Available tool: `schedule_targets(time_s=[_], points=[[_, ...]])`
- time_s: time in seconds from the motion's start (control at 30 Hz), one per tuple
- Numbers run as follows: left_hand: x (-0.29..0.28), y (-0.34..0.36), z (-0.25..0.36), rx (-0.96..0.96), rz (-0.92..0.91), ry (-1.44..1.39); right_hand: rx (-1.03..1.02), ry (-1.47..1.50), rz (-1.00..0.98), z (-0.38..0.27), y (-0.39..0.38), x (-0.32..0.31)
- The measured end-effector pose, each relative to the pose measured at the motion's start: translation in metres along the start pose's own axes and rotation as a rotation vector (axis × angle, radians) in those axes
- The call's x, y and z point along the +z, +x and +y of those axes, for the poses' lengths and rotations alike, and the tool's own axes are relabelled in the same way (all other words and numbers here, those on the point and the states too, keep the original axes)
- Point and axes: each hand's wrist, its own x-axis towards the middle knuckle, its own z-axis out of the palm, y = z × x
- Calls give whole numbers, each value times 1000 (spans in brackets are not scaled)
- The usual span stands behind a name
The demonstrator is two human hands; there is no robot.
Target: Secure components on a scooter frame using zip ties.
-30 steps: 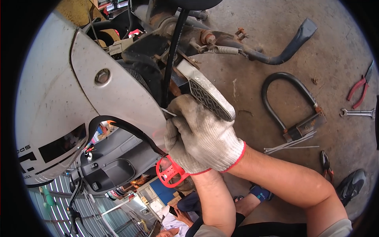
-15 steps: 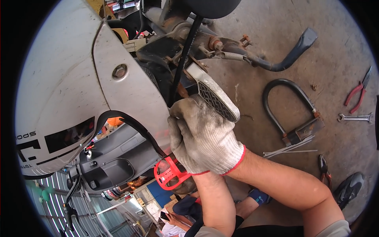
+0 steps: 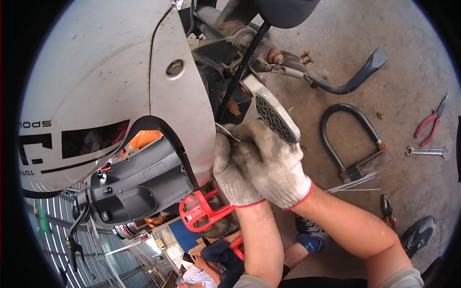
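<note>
Fingers bent, your off-white-gloved left hand (image 3: 236, 175) and right hand (image 3: 276, 165) crowd together; thin white strip (image 3: 227, 131) at fingertips, can't tell which clamp it. Off-white footrest with black ridged pad (image 3: 274, 117) overlaps right hand; silver-grey body panel (image 3: 185, 105) just left; black U-shaped metal lock (image 3: 363, 165) farther right.

Gloved left hand (image 3: 236, 175) and right hand (image 3: 278, 165) close together, fingers (image 3: 222, 151) curled, right elbow (image 3: 388, 241) bent.

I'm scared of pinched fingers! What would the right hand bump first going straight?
The right hand would probably meet the white strip first, right ahead; past it, the black bar or grey panel. Depth is unclear.
</note>
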Motion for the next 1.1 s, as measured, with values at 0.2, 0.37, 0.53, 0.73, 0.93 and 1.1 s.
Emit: schedule_targets(time_s=[0.2,0.37,0.53,0.73,0.93,1.1], points=[[-1,1,6,-126,-27,-42,-38,69,-28,2,11,10],[-4,-1,4,-101,46,-57,37,0,-84,-8,-6,-12],[-1,0,-1,-31,0,-83,44,-179,-173,12,-18,-15],[-6,4,-3,-52,-33,-85,-23,-82,-66,19,-1,-2],[8,-1,-2,-52,20,-97,34,43,-63,18,4,8],[4,3,2,-98,27,-57,140,173,-82,26,2,6]])
